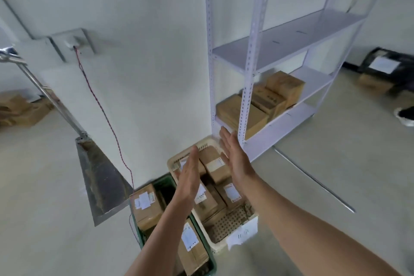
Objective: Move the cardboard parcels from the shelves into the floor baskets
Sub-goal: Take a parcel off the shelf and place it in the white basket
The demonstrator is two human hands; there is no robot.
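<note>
Head view. Entries by clock position from frame centre.

- Shelving unit (248,51): pale metal, at 1 o'clock, against the wall.
- Shelf parcels (242,114): three cardboard boxes in a row on a low shelf, at 3 o'clock.
- Left hand (188,177): at 6 o'clock, fingers straight and together, palm facing right, holding nothing, over the cream basket (233,224).
- Right hand (235,159): at 5 o'clock, fingers straight, palm facing left, empty, with its fingertips near the unit's front post.
- Cream basket: on the floor at 6 o'clock, just below the shelving. It contains several labelled cream-basket parcels (216,163).
- Green basket (165,186): beside the cream one, at its 8 o'clock. It contains two labelled green-basket parcels (145,206).
- Metal stand (100,179): at 8 o'clock.
- Red cable (100,105): runs down the wall at 9 o'clock.
- Black bag (385,63): on the floor at 2 o'clock.
</note>
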